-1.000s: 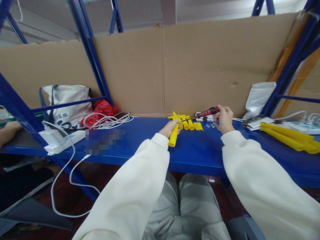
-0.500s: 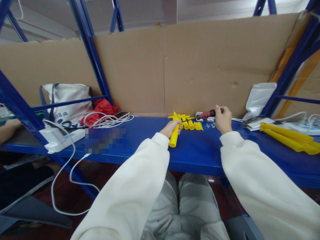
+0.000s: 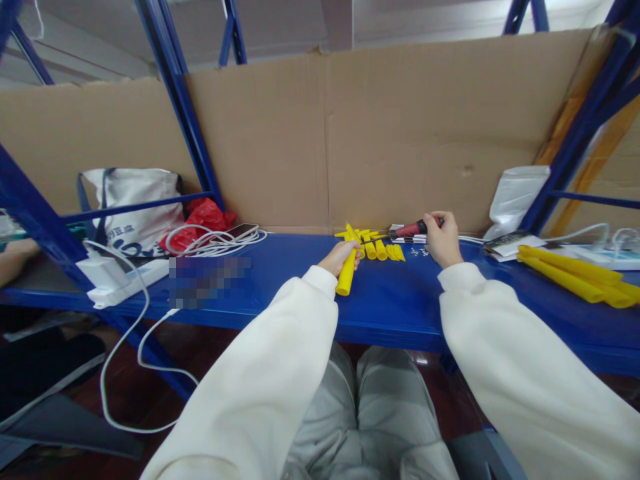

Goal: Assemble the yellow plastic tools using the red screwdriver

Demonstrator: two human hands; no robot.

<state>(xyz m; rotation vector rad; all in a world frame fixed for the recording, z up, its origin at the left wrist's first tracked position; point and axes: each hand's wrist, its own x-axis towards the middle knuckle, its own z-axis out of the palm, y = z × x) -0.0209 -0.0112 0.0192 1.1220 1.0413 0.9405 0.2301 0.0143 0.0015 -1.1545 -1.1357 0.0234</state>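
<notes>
My left hand [image 3: 342, 257] is closed around a yellow plastic tube [image 3: 345, 283] that flares toward its near end. The tube lies tilted over the blue shelf. In my right hand [image 3: 443, 239] is a screwdriver [image 3: 411, 230] with a red and black handle, gripped at its back end. Its thin shaft points left, and the tip meets the side of the yellow tube by my left fingers; the exact contact is hidden. Behind and right of the tube lie several smaller yellow plastic parts [image 3: 381, 251]. Small silvery screws [image 3: 415, 253] are scattered below the screwdriver handle.
Larger yellow tubes [image 3: 575, 275] lie at the right, by a white pouch [image 3: 515, 200] and a printed leaflet [image 3: 513, 245]. Left are a cloth bag [image 3: 135, 207], a red plastic bag [image 3: 207, 217], white cables and a power strip [image 3: 127, 283]. Another person's arm [image 3: 17, 260] shows far left.
My right fingers have shifted slightly left around the end of the screwdriver handle. The tube stays in my left hand, and the view has shifted a little.
</notes>
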